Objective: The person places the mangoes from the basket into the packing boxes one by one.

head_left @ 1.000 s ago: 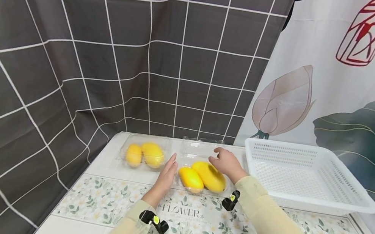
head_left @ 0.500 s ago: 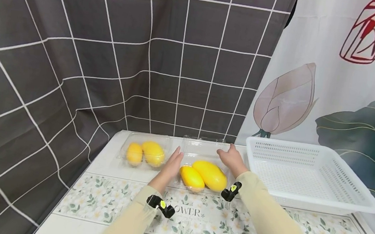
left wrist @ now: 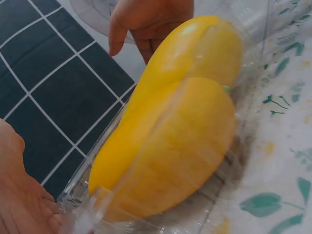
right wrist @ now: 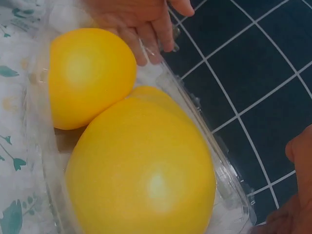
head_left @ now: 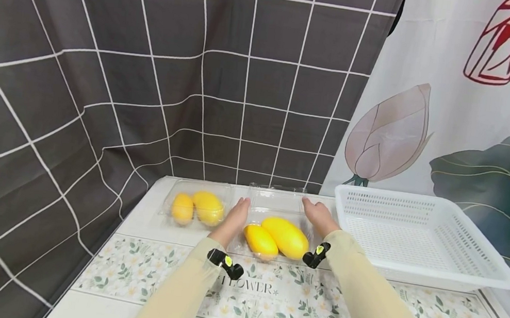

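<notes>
In the head view, two yellow mangoes, a smaller one (head_left: 261,241) and a larger one (head_left: 286,237), lie side by side in a clear plastic clamshell box (head_left: 236,245). Its lid (head_left: 274,200) is folded back behind them. My left hand (head_left: 236,218) rests along the box's left side with fingers fairly straight. At the right side, near the lid, is my right hand (head_left: 319,217), thumb pointing inward. The left wrist view shows the mangoes (left wrist: 170,141) close up behind the clear wall. Neither hand visibly grips anything; contact with the box is hard to tell.
To the left stands another clear box (head_left: 169,217) with two mangoes (head_left: 208,208) under its closed cover. A white perforated basket (head_left: 416,272) is at the right. A dark grid-patterned curtain (head_left: 225,83) hangs behind the table (head_left: 132,265).
My right hand has moved from over the larger mango to the box's right rear side. The left hand has shifted slightly right and away from me. The mangoes stay in place.
</notes>
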